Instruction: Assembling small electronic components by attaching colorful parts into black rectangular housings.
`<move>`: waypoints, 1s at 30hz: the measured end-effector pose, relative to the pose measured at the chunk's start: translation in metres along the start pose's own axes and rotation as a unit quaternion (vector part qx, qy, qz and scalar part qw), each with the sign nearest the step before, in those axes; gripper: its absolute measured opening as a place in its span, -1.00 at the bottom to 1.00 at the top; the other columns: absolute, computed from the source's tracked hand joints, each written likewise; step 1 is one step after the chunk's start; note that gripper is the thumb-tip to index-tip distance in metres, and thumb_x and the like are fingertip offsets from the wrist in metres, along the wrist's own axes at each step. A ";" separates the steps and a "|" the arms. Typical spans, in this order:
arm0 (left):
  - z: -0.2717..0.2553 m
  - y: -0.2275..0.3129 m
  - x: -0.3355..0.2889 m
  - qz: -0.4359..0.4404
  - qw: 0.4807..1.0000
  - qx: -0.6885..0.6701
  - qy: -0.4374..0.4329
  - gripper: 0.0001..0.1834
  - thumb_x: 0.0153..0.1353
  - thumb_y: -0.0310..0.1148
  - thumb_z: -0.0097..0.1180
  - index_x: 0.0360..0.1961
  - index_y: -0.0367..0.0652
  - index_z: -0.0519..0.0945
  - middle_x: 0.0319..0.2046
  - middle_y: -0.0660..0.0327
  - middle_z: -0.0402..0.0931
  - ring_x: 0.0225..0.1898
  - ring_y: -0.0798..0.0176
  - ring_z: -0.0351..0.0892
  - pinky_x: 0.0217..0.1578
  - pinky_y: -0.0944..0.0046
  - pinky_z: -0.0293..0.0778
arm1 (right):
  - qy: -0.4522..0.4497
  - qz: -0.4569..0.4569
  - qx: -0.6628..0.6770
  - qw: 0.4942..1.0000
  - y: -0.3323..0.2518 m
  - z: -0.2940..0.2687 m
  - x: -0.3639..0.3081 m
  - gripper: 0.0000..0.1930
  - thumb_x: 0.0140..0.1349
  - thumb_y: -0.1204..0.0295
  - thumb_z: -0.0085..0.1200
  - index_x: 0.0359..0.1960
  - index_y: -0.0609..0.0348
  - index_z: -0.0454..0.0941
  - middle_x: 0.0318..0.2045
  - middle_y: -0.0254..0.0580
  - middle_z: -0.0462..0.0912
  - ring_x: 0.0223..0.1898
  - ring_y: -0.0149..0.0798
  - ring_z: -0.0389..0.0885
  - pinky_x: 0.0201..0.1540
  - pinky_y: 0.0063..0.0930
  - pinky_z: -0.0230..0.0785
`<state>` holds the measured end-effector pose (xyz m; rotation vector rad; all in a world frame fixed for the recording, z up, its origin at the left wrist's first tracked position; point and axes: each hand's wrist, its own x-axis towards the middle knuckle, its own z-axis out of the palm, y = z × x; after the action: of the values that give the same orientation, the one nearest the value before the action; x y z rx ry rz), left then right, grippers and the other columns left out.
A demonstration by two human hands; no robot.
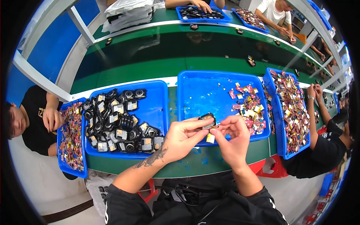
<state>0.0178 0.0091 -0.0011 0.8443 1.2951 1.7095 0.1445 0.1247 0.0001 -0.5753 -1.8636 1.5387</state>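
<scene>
Over the front edge of the middle blue tray [180,97], my two hands meet. My left hand [185,133] is closed on a small black casing [207,119], thumb below and fingers along its top. My right hand [234,140] pinches at the casing's lower right side, on a small circuit board mostly hidden by the fingertips. A yellow-and-white battery-like piece [210,138] hangs just below the fingertips. Red circuit boards with similar pieces [250,108] lie heaped in the middle tray's right part.
Left of me, a blue tray [164,108] holds many black casings [116,120]. Trays of red boards stand at far left [71,135] and right [290,112]. Co-workers sit on both sides and across the green conveyor belt [150,62], which carries scattered parts. White frame posts [80,26] rise at left.
</scene>
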 end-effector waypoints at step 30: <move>-0.157 0.004 0.015 0.087 0.506 0.841 0.170 -0.68 0.11 -0.41 0.09 -0.08 -0.18 0.48 -0.14 0.01 0.56 -0.03 -0.02 0.49 -0.09 -0.01 0.40 | -0.067 0.102 -0.314 0.942 0.106 0.002 0.296 -0.46 -0.33 0.48 0.51 -0.21 0.30 0.57 -0.37 -0.12 0.65 -0.39 -0.31 0.60 -0.35 -0.42 0.47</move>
<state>-0.1259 -0.0446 -0.0358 1.6217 3.2027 0.0125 -0.0701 0.3500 -0.0436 -0.9914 -2.4782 1.0967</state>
